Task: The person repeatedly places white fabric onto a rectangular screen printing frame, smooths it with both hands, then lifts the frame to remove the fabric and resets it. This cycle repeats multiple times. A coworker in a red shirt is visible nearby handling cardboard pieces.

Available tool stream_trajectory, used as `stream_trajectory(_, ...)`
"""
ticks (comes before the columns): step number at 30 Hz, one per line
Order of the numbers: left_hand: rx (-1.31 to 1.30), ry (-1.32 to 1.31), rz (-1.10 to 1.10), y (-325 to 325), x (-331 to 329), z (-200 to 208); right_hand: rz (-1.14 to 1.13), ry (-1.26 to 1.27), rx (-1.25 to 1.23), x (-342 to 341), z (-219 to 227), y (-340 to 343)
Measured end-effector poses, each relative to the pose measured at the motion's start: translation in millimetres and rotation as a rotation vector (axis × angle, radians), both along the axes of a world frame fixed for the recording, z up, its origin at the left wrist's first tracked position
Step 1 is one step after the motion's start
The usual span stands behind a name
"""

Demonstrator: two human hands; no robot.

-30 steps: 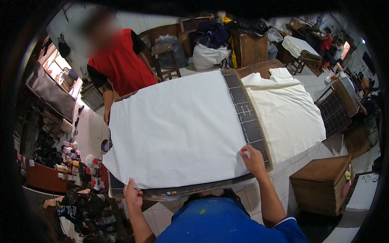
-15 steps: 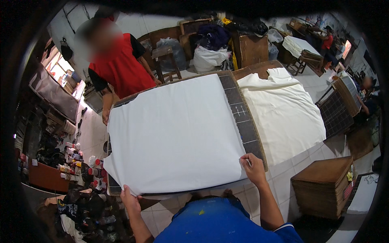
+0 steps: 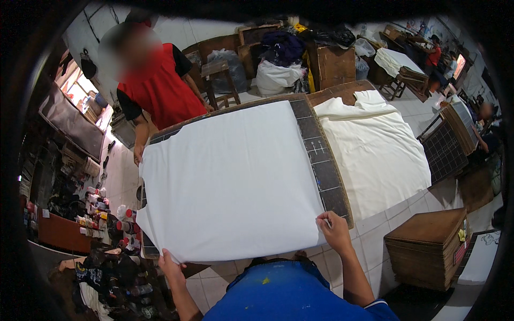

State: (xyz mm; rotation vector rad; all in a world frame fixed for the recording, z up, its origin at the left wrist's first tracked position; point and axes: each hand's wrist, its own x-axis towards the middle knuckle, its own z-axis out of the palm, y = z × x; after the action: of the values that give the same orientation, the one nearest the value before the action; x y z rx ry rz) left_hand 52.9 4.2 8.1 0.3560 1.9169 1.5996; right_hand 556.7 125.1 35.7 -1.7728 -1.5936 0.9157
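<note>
A large white cloth (image 3: 230, 176) lies spread over a dark board with white grid lines (image 3: 323, 167). My left hand (image 3: 172, 266) grips the near left corner of the cloth between thumb and fingers. At the near right corner, my right hand (image 3: 335, 229) pinches the cloth's edge. The near edge of the cloth covers the board's near edge between my hands. Across the board, a person in a red and black shirt (image 3: 163, 91) has a hand (image 3: 138, 153) at the cloth's far left corner.
Cream cloth (image 3: 375, 150) lies on another board to the right. A stack of brown boards (image 3: 423, 249) stands at the near right. Bottles and jars (image 3: 99, 214) crowd the floor at left, with a dark heap (image 3: 120, 283) below. Behind are a wooden stool (image 3: 219, 80) and filled bags (image 3: 276, 75).
Both my hands have drawn slightly nearer to me, and the cloth's near edge has come with them, now covering the board's near edge. The other person's hand has shifted slightly left.
</note>
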Motion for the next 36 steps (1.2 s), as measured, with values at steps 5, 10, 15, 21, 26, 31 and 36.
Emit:
stream_trajectory(5,-0.051,0.059,0.038,-3.0,1.7,0.6,-0.005,0.013,-0.039,0.9,-1.6,-3.0)
stream_trajectory(10,-0.034,0.056,0.015,-5.0,1.3,1.7,0.004,-0.006,0.035,1.0,-5.8,-2.9)
stream_trajectory(15,-0.056,0.065,0.069,-7.3,3.6,-1.5,0.02,-0.026,-0.028,2.4,-3.1,-1.5)
stream_trajectory(21,-0.071,0.078,0.061,-10.2,4.2,-3.3,0.023,-0.041,-0.005,3.4,-6.9,-2.2)
stream_trajectory(26,-0.059,0.095,0.062,-9.8,8.1,-3.2,-0.003,-0.045,-0.052,2.3,-9.3,-2.2)
stream_trajectory(31,-0.064,0.099,0.082,-10.7,11.9,0.7,0.021,-0.086,-0.045,2.1,-3.8,-2.9)
stream_trajectory(36,-0.053,0.106,0.139,-9.7,14.4,-2.6,0.006,-0.06,-0.071,0.2,-1.9,-1.3)
